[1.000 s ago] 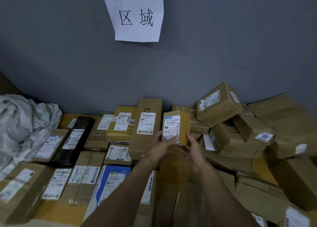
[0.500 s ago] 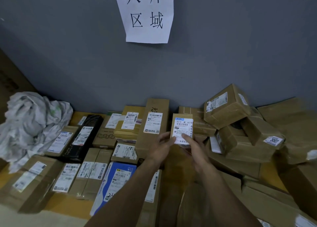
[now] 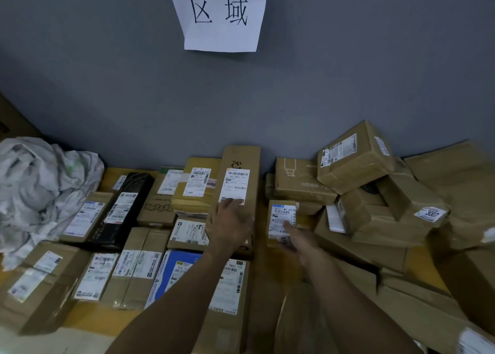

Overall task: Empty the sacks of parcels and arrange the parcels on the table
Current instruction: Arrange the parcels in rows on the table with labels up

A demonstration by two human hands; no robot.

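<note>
A small brown parcel with a white label lies label-up on the table, just right of a tall narrow box. My right hand rests on its near end, index finger stretched across the label. My left hand lies flat with straight fingers on the tall narrow box, fingertips at the lower edge of that box's label. Labelled parcels lie in rows on the yellow table to the left. A crumpled white sack sits at the far left.
A loose heap of brown boxes fills the right side, one tagged 3007. A grey wall with a paper sign stands directly behind the table. More cardboard crowds the near right.
The small parcel, held up in both hands before, now lies on the table right of the tall box. My left hand has left it and moved onto the tall box.
</note>
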